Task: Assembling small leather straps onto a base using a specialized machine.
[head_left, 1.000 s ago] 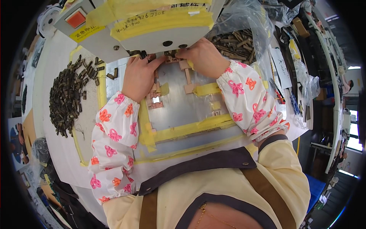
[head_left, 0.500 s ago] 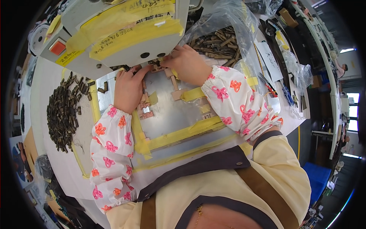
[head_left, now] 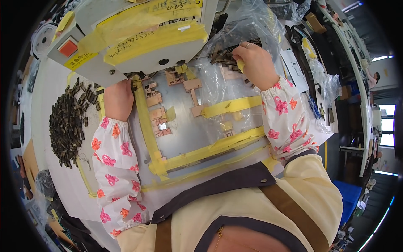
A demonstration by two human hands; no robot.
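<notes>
My right hand [head_left: 256, 64] reaches over the clear plastic bag [head_left: 254, 23]. Its fingers are curled together at the dark brown strips [head_left: 228, 53] heaped there, and what they pinch is too small to tell. Yellow tape wraps one finger. My left hand [head_left: 119, 101] is at the left side of the metal plate [head_left: 180, 122], its fingers hidden below the machine's lower edge. Small copper-coloured blocks [head_left: 194, 94] are fixed on the plate, several of them in a column on its left part.
A grey machine head [head_left: 163, 50] with yellow tape overhangs the plate. Its red button [head_left: 68, 48] is at the left. A pile of short dark pieces [head_left: 67, 126] lies left of my left arm. Yellow tape [head_left: 201, 152] borders the plate. A white paper [head_left: 294, 69] lies at the right.
My right hand has moved right, from under the machine to the strips in the bag. My left hand has shifted left, leaving the copper-coloured blocks in sight.
</notes>
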